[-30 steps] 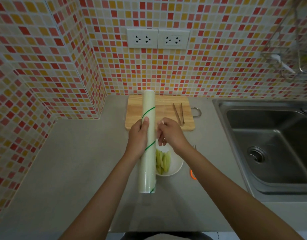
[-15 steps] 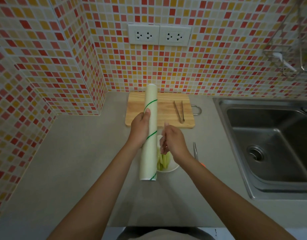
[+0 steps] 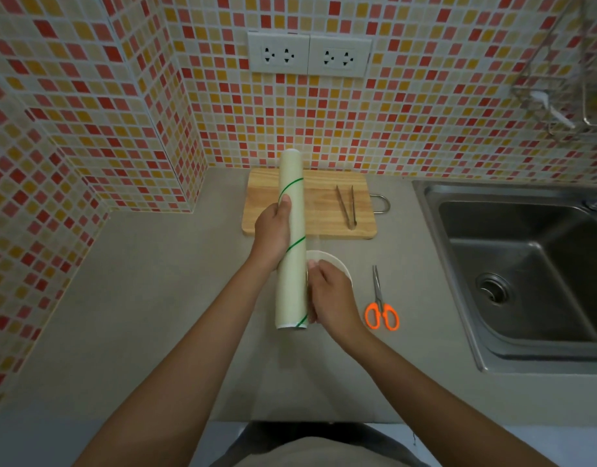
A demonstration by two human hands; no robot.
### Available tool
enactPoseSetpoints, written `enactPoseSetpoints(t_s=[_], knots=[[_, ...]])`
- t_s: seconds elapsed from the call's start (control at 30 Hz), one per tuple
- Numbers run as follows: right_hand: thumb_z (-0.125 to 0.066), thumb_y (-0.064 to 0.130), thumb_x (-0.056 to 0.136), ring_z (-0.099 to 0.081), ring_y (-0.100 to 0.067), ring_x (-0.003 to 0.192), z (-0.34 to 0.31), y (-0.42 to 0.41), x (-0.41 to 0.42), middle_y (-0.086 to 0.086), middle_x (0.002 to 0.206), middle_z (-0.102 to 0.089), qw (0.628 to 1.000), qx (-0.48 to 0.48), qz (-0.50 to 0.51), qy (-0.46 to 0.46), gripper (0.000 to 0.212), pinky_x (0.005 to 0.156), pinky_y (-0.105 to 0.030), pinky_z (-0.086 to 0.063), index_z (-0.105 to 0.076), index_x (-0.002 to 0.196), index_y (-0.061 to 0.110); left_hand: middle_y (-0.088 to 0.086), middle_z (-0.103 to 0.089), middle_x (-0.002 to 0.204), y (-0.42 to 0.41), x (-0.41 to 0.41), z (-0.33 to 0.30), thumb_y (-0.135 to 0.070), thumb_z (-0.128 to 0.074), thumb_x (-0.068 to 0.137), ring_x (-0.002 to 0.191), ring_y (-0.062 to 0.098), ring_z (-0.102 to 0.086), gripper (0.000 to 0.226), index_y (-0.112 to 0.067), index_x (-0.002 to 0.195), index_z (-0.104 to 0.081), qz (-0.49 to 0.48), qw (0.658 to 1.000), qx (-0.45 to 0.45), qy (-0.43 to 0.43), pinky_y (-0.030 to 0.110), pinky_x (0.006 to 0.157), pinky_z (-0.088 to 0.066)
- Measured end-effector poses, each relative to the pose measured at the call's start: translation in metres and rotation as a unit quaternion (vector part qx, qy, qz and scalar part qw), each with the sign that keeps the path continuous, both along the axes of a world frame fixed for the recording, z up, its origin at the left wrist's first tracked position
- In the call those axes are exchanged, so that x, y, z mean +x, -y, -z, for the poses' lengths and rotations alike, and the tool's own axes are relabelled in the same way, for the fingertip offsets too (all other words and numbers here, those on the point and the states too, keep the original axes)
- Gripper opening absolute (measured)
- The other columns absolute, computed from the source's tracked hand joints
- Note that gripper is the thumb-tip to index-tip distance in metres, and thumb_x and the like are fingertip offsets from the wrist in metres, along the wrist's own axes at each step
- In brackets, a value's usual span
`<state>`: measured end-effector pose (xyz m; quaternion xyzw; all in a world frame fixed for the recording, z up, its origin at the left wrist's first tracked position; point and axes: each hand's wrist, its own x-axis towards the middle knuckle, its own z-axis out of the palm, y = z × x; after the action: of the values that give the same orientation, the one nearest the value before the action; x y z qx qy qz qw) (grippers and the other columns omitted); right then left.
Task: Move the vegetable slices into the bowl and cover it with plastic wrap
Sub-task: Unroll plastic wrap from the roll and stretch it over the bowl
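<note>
My left hand [image 3: 271, 230] grips a long roll of plastic wrap [image 3: 291, 284], pale with a thin green spiral line, held above the counter and pointing away from me. My right hand [image 3: 330, 299] rests against the roll's right side near its lower end, fingers pinched at the film's edge; a faint sheet of film shows just above it. The white bowl [image 3: 337, 262] stands under my right hand, mostly hidden. The vegetable slices inside it are out of sight.
A wooden cutting board [image 3: 324, 214] with metal tongs [image 3: 347, 205] lies against the tiled wall. Orange-handled scissors [image 3: 380, 306] lie right of the bowl. A steel sink [image 3: 532, 281] fills the right side. The tiled corner juts out at the left.
My right hand has slid down along the roll toward me and now covers the bowl and its slices. The scissors have come fully into view. The roll has stayed nearly in place.
</note>
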<state>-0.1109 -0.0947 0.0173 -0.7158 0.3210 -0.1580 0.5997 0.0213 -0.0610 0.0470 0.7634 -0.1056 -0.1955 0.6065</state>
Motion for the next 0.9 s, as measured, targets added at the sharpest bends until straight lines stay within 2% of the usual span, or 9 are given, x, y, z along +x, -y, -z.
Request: enactPoseSetpoints(t_s=[0.1, 0.2, 0.27, 0.33, 0.4, 0.5, 0.63, 0.8, 0.9], knots=[[-0.039, 0.026, 0.101, -0.042, -0.017, 0.033, 0.006, 0.002, -0.009, -0.016, 0.052, -0.043, 1.000, 0.004, 0.014, 0.006, 0.041, 0.032, -0.018, -0.032, -0.040, 0.065, 0.007, 0.000, -0.049, 0.068, -0.002, 0.000, -0.001, -0.043, -0.036, 0.099, 0.063, 0.015, -0.047, 0.042, -0.017, 0.068, -0.049, -0.004, 1.000, -0.005, -0.015, 0.030, 0.058, -0.037], [-0.037, 0.036, 0.101, -0.041, -0.020, 0.030, 0.009, 0.005, -0.016, -0.017, 0.048, -0.042, 0.998, 0.042, 0.016, 0.031, 0.050, 0.034, -0.019, -0.033, -0.040, 0.065, 0.001, 0.000, -0.051, 0.070, -0.003, -0.004, 0.000, -0.043, -0.036, 0.100, 0.063, 0.014, -0.048, 0.042, -0.015, 0.073, -0.053, 0.003, 1.000, -0.013, -0.025, 0.030, 0.059, -0.038], [-0.038, 0.041, 0.100, -0.041, -0.018, 0.033, 0.010, 0.002, -0.019, -0.009, 0.046, -0.043, 0.998, 0.054, 0.006, 0.025, 0.053, 0.035, -0.019, -0.034, -0.040, 0.065, 0.001, 0.000, -0.052, 0.071, -0.003, -0.007, 0.001, -0.043, -0.036, 0.100, 0.064, 0.014, -0.048, 0.041, -0.013, 0.077, -0.053, 0.006, 1.000, -0.015, -0.024, 0.030, 0.060, -0.038], [-0.041, 0.033, 0.100, -0.040, -0.015, 0.033, 0.015, -0.003, -0.021, 0.003, 0.040, -0.042, 0.998, 0.055, -0.003, 0.030, 0.045, 0.034, -0.017, -0.033, -0.039, 0.062, 0.009, 0.000, -0.051, 0.071, -0.003, -0.009, 0.002, -0.043, -0.036, 0.100, 0.063, 0.014, -0.048, 0.042, -0.012, 0.077, -0.053, 0.003, 0.999, -0.016, -0.027, 0.030, 0.059, -0.037], [-0.043, 0.026, 0.100, -0.039, -0.012, 0.030, 0.019, -0.003, -0.024, 0.004, 0.037, -0.042, 0.997, 0.066, -0.002, 0.048, 0.043, 0.033, -0.018, -0.032, -0.038, 0.060, 0.014, 0.001, -0.051, 0.070, -0.005, -0.009, 0.002, -0.043, -0.035, 0.100, 0.063, 0.015, -0.048, 0.043, -0.010, 0.079, -0.053, 0.000, 0.999, -0.012, -0.030, 0.030, 0.058, -0.038], [-0.043, 0.044, 0.097, -0.043, -0.011, 0.030, 0.013, 0.007, -0.016, 0.004, 0.038, -0.046, 0.992, 0.124, 0.023, 0.020, 0.046, 0.034, -0.016, -0.032, -0.047, 0.062, 0.014, 0.003, -0.052, 0.070, -0.008, -0.010, 0.003, -0.044, -0.035, 0.100, 0.065, 0.019, -0.051, 0.044, -0.012, 0.074, -0.052, -0.004, 0.999, -0.024, -0.046, 0.033, 0.063, -0.043], [-0.036, 0.060, 0.093, -0.047, -0.014, 0.033, -0.004, 0.029, 0.015, 0.000, 0.044, -0.053, 0.982, 0.184, 0.030, -0.023, 0.055, 0.036, -0.018, -0.034, -0.057, 0.081, 0.010, 0.011, -0.058, 0.080, -0.006, -0.018, 0.007, -0.046, -0.036, 0.099, 0.079, 0.029, -0.058, 0.044, -0.012, 0.079, -0.056, 0.013, 0.998, -0.032, -0.059, 0.043, 0.075, -0.052], [-0.036, 0.032, 0.102, -0.037, -0.011, 0.025, -0.007, 0.040, 0.043, 0.003, 0.033, -0.044, 0.983, 0.168, 0.071, 0.018, 0.041, 0.032, -0.014, -0.027, -0.047, 0.069, 0.010, 0.012, -0.066, 0.082, -0.004, -0.025, 0.012, -0.050, -0.040, 0.096, 0.075, 0.026, -0.063, 0.046, -0.011, 0.082, -0.061, 0.033, 0.996, -0.035, -0.071, 0.040, 0.073, -0.052], [-0.037, 0.026, 0.102, -0.038, -0.011, 0.030, -0.001, 0.042, 0.047, -0.003, 0.042, -0.043, 0.991, 0.096, 0.091, 0.018, 0.040, 0.034, -0.018, -0.028, -0.043, 0.065, 0.013, 0.011, -0.067, 0.082, -0.007, -0.024, 0.012, -0.056, -0.060, 0.084, 0.074, 0.026, -0.066, 0.049, -0.008, 0.093, -0.064, 0.045, 0.995, -0.034, -0.083, 0.042, 0.071, -0.056]])
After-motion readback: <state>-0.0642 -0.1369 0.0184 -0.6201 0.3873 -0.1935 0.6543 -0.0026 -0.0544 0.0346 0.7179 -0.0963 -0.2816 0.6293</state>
